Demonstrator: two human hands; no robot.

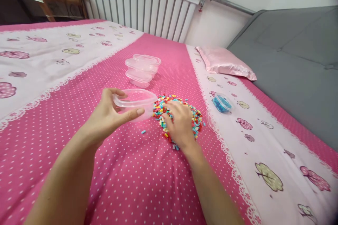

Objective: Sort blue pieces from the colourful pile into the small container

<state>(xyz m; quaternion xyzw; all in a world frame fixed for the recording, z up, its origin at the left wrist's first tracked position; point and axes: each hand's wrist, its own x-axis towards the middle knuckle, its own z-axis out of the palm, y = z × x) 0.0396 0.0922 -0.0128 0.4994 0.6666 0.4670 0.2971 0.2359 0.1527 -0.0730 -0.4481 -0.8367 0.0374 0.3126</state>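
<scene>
My left hand (112, 110) grips a clear plastic container (139, 100) by its side, thumb along the near wall and fingers at the far-left rim. The container is tilted a little and its mouth faces up. Just right of it lies a heap of small multicoloured building bricks (196, 116) on the bedspread. Over the heap is my right hand (181, 123), fingers bent down into the bricks and slightly blurred. Whether any bricks are between its fingertips is hidden. One loose blue brick (143, 132) lies apart, below the container.
Several clear containers (142, 68) stand close together behind the held one. A container of blue pieces (222, 103) sits to the right on the white strip. A pink pillow (224, 62) lies farther back, beside a grey headboard (290, 45). A radiator (148, 10) lines the wall.
</scene>
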